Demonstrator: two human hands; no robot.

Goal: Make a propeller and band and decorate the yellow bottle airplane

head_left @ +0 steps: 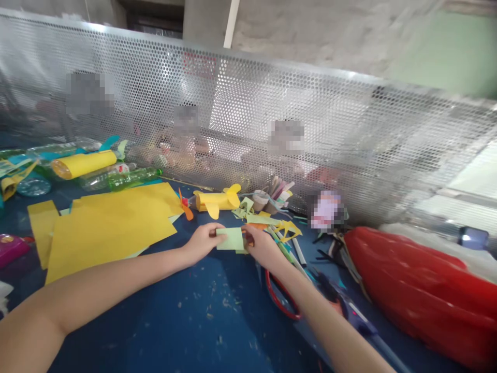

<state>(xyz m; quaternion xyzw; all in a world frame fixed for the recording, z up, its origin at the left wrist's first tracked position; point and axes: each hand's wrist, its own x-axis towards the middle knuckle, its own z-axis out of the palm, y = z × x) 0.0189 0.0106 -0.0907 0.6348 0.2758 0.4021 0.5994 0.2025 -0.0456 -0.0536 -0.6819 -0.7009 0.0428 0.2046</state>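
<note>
Smooth blue counter (171,331), flecked with pale scraps, spreads nearest the camera. Leftmost, flat yellow sheets (112,223) overlap with straight edges. Next, the left hand (202,242) pinches the left edge of a small rectangular pale green paper (233,238); beyond it lies a yellow-wrapped bottle (217,203) with rounded fins. The paper sits between both hands, the right hand (262,248) closed on its right edge, fingers curled. Farther right bulges a glossy, wrinkled red plastic bag (419,290)
</note>
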